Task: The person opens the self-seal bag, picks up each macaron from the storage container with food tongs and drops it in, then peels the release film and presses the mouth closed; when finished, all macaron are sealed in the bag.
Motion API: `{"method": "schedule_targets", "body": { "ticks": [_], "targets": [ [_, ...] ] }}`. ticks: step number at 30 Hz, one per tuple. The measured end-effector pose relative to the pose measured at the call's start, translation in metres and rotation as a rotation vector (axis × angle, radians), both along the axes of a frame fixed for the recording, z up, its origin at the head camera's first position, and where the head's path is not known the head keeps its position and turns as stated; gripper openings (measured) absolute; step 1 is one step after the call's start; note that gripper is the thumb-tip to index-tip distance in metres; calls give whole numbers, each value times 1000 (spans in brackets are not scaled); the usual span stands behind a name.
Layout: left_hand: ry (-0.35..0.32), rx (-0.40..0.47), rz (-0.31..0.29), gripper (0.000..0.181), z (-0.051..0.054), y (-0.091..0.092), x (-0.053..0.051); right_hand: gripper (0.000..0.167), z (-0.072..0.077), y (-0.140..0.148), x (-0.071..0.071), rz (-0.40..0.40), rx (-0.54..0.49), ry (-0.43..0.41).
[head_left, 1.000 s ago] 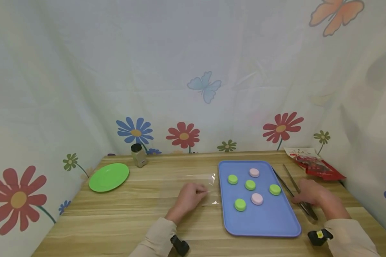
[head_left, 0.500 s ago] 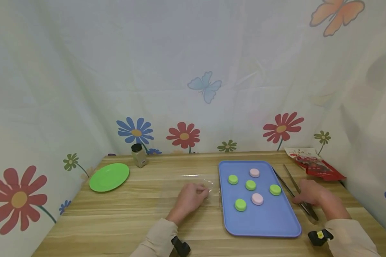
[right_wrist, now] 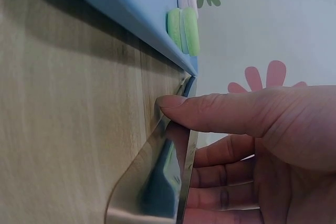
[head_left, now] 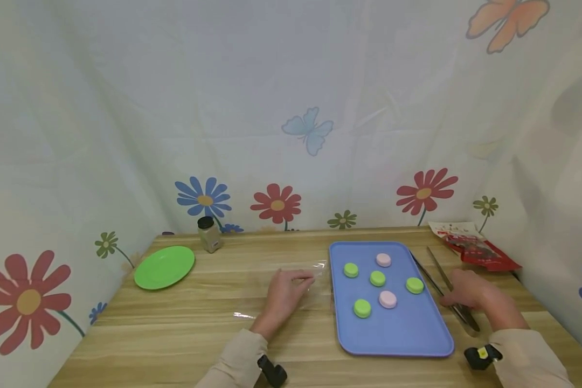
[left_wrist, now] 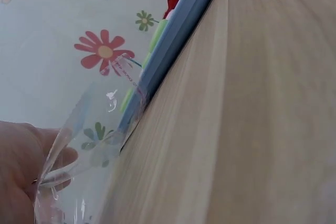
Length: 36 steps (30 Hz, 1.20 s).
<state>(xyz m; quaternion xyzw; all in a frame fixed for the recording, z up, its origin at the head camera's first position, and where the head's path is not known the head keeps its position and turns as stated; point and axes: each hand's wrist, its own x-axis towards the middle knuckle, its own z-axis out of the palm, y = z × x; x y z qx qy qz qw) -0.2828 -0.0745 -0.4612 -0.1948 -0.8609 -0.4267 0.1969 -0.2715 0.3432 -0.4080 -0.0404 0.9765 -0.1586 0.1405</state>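
My left hand (head_left: 283, 296), left of the blue tray, pinches a thin clear plastic bag (left_wrist: 107, 111). The film is see-through, so its full outline is hard to make out. On the far side of the tray my right hand (head_left: 477, 296) holds metal tongs (right_wrist: 149, 182), thumb on one side and fingers on the other. The tongs lie on the table along the tray's right edge. Spread over the blue tray (head_left: 393, 337) are several green macarons (head_left: 377, 278) and two pink macarons (head_left: 387, 299).
A green plate (head_left: 165, 268) lies at the table's left, with a black-lidded spice jar (head_left: 209, 235) beside it. At the back right is a red and white food pouch (head_left: 475, 249). A flower-printed curtain (head_left: 310, 178) hangs behind the wooden table (head_left: 174, 334).
My left hand has shifted slightly away from me, its fingers straighter, and the bag's glinting edges have moved with it. The right hand and the tongs stay where they were.
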Motion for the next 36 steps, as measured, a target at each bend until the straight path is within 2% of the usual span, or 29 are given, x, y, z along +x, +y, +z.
{"method": "schedule_targets", "body": {
  "ticks": [9,16,20,25,33,36],
  "targets": [
    [75,-90,0,18,-2,2,1,51,2,0,-1,3,8,-4],
    [87,-106,-21,21,-1,1,2,60,0,0,0,3,18,-15],
    [121,-106,-15,19,-1,2,2,61,1,0,0,-3,17,-22],
    [194,-104,18,16,-2,2,0,59,1,-1,0,-12,19,-31],
    [185,-106,2,16,-3,2,-2,45,3,-2,1,-5,28,-31],
    [209,-116,0,15,-2,2,-1,43,3,-1,1,8,36,-21]
  ]
}}
